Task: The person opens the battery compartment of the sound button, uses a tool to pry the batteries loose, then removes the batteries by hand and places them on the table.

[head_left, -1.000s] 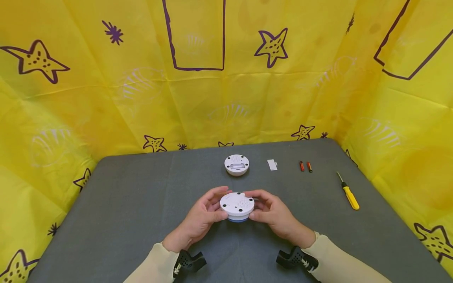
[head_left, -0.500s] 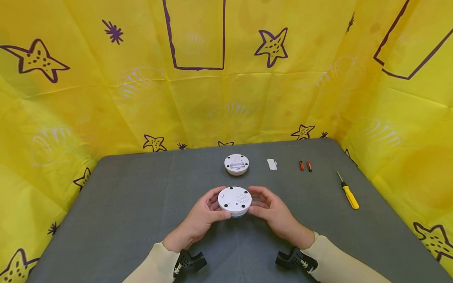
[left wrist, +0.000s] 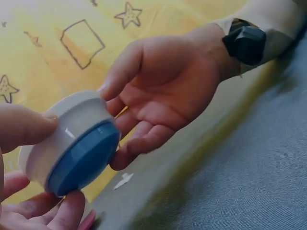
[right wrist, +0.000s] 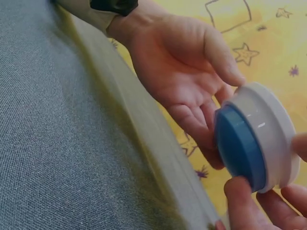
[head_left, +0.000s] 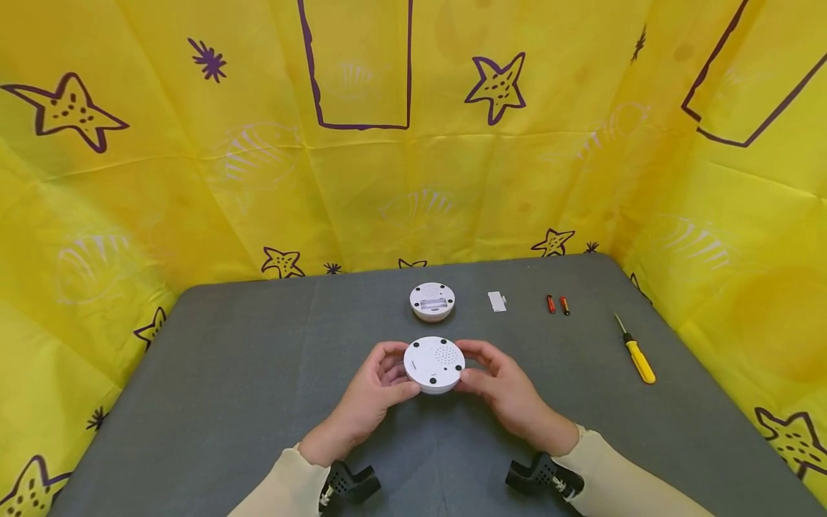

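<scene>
Between both hands, above the near middle of the table, is a round white push button with its base facing up. The base has several dark round feet and a patch of small holes. In the left wrist view its blue top points down. My left hand grips the left rim, thumb in front and fingers behind. My right hand holds the right rim, thumb near the front edge. A second white button lies base up farther back, its battery compartment open. A small white battery cover is right of it.
Two small red and black batteries lie at the back right. A yellow-handled screwdriver lies on the right of the grey table. A yellow curtain with sea drawings encloses the back and sides.
The held button has turned between the fingers and tilted, so its base faces the head camera more and the blue top is hidden there. It sits slightly higher. The things on the table have not moved.
</scene>
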